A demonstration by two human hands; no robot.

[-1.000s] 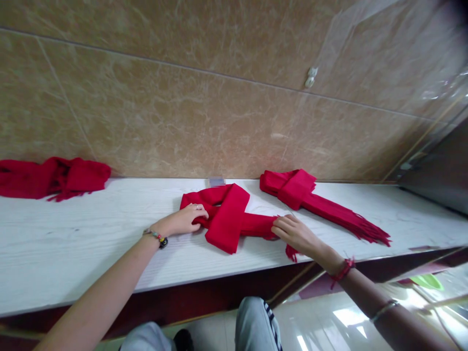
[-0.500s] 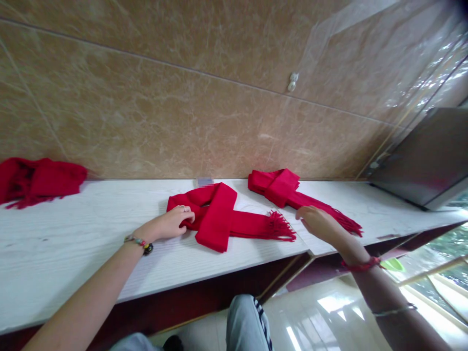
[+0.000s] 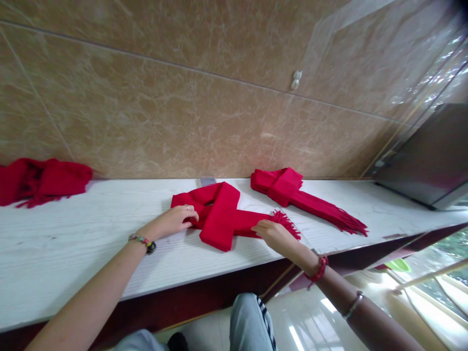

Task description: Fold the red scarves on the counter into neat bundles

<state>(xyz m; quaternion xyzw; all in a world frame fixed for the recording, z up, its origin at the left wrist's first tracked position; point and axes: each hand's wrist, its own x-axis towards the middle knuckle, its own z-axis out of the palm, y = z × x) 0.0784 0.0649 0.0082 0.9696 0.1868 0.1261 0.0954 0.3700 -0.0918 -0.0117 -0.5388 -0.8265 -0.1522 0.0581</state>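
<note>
A red fringed scarf (image 3: pixel 221 219) lies on the white countertop, its band crossed over itself into a loop, with the tail stretched out to the right. My left hand (image 3: pixel 178 219) is at the loop's left side, fingers curled closed on the cloth. Over the tail near the fringe is my right hand (image 3: pixel 276 236), its fingers bent together against the fabric and their tips partly hidden. Behind it to the right lies a second red scarf (image 3: pixel 285 187), folded in a similar cross with its tail angled forward.
A bunched red scarf (image 3: pixel 54 181) lies at the far left by the marbled tile wall (image 3: pixel 164 117). A small flat card (image 3: pixel 207 182) rests at the wall's foot. A dark box-shaped appliance (image 3: pixel 427 156) stands at the right. The white countertop (image 3: pixel 91 234) has its front edge above my knees.
My right hand has moved left, from beside the second scarf to the front scarf's tail. My left hand stays at the loop. The view has shifted slightly.
</note>
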